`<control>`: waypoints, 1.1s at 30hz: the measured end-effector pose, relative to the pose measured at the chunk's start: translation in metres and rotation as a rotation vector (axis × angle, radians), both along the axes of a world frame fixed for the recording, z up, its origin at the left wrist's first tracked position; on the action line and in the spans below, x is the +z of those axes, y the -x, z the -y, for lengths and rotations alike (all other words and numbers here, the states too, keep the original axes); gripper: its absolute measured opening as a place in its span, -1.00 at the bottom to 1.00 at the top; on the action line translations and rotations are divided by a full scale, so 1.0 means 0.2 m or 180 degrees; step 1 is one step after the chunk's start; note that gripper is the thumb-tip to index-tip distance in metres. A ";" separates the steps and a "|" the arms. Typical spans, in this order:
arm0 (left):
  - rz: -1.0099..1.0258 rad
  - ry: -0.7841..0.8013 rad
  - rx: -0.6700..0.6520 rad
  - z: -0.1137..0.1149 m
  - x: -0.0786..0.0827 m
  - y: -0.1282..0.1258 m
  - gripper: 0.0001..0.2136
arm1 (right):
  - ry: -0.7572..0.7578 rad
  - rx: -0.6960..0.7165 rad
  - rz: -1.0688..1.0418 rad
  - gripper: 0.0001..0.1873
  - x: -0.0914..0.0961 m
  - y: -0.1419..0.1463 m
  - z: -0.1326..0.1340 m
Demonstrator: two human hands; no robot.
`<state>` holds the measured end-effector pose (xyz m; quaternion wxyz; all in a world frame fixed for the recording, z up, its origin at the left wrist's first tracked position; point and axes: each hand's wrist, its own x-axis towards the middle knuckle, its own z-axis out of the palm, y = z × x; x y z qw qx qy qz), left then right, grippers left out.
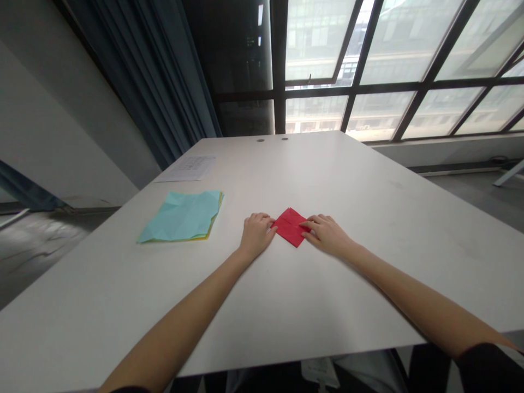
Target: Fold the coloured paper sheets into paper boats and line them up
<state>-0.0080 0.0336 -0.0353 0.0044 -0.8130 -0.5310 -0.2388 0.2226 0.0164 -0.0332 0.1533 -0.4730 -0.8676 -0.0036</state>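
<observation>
A small folded piece of red paper lies flat on the white table, turned so that its corners point sideways and toward me. My left hand grips its left corner between thumb and fingers. At the right corner, my right hand has its fingertips and thumb closed on the paper's edge, partly covering it. Crease lines show across the middle of the red paper. To the left of my left hand rests a stack of light blue paper sheets, with yellow edges showing underneath.
A printed white sheet lies at the table's far left edge. Two round cable holes are near the far end of the white table. Beyond it are a blue curtain and large windows.
</observation>
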 end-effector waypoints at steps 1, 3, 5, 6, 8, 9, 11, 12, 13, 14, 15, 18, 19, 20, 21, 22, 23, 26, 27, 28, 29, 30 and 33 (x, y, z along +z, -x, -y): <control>0.0051 0.0007 -0.0008 0.00 0.00 0.00 -0.81 | -0.0002 -0.0001 0.0002 -0.66 0.00 0.00 0.00; 0.0147 0.0020 -0.0040 0.00 0.01 0.00 -0.84 | -0.0014 -0.0019 0.0009 -0.66 0.00 0.00 0.00; 0.0255 0.0022 -0.0098 0.00 0.01 0.00 -0.87 | -0.0020 -0.0031 0.0012 -0.66 0.00 0.00 0.00; 0.0316 0.0020 -0.0138 0.00 0.01 0.00 -0.88 | -0.0023 -0.0033 0.0011 -0.66 0.00 0.00 0.00; 0.0431 0.0028 -0.0237 0.00 0.01 0.00 -0.90 | -0.0030 -0.0026 0.0009 -0.66 0.00 0.00 0.00; 0.0474 0.0038 -0.0286 0.00 0.02 0.00 -0.90 | -0.0032 -0.0020 0.0011 -0.66 0.00 0.00 0.00; 0.0522 0.0060 -0.0353 0.00 0.02 0.00 -0.90 | -0.0034 -0.0010 0.0014 -0.67 0.00 0.00 0.00; 0.0530 0.0069 -0.0368 0.00 0.02 0.00 -0.90 | -0.0033 -0.0006 0.0014 -0.67 0.00 0.00 0.00; 0.0531 0.0077 -0.0371 0.00 0.02 0.00 -0.90 | -0.0036 -0.0008 0.0009 -0.67 0.00 0.00 0.00; 0.0527 0.0086 -0.0366 0.01 0.02 0.00 -0.89 | -0.0039 -0.0011 0.0006 -0.67 0.00 0.00 0.00; 0.0518 0.0096 -0.0359 0.01 0.02 0.00 -0.89 | -0.0041 -0.0013 0.0004 -0.67 0.00 0.00 0.00; 0.0477 0.0103 -0.0340 0.01 0.02 0.00 -0.89 | -0.0029 -0.0020 -0.0002 -0.67 0.00 0.00 0.00; 0.0458 0.0096 -0.0337 0.01 0.02 0.00 -0.89 | -0.0024 -0.0024 -0.0006 -0.67 0.00 0.00 0.00; 0.0435 0.0089 -0.0337 0.01 0.02 0.00 -0.89 | -0.0020 -0.0026 -0.0009 -0.67 0.00 0.00 0.00; 0.0402 0.0088 -0.0343 0.01 0.02 0.00 -0.89 | -0.0020 -0.0028 -0.0011 -0.67 0.00 0.00 0.00; 0.0362 0.0094 -0.0352 0.01 0.02 0.00 -0.89 | -0.0023 -0.0034 -0.0010 -0.67 0.01 0.00 0.01; 0.0313 0.0105 -0.0367 0.02 0.03 0.00 -0.89 | -0.0028 -0.0037 -0.0007 -0.67 0.01 0.00 0.01; 0.0175 0.0105 -0.0432 0.03 0.03 0.00 -0.89 | -0.0045 0.0001 -0.0020 -0.68 0.01 0.01 0.01; 0.0143 0.0089 -0.0451 0.03 0.04 0.00 -0.89 | -0.0051 0.0042 -0.0046 -0.69 0.01 0.01 0.01; 0.0119 0.0070 -0.0462 0.03 0.04 0.00 -0.89 | -0.0058 0.0102 -0.0078 -0.69 0.01 0.02 0.01; 0.0098 0.0056 -0.0471 0.03 0.04 0.00 -0.89 | -0.0065 0.0184 -0.0110 -0.69 0.01 0.02 0.02; 0.0084 0.0046 -0.0473 0.03 0.04 0.00 -0.89 | -0.0070 0.0283 -0.0128 -0.67 0.01 0.02 0.02; 0.0069 0.0032 -0.0485 0.03 0.04 -0.01 -0.89 | -0.0066 0.0584 -0.0074 -0.63 0.00 0.03 0.02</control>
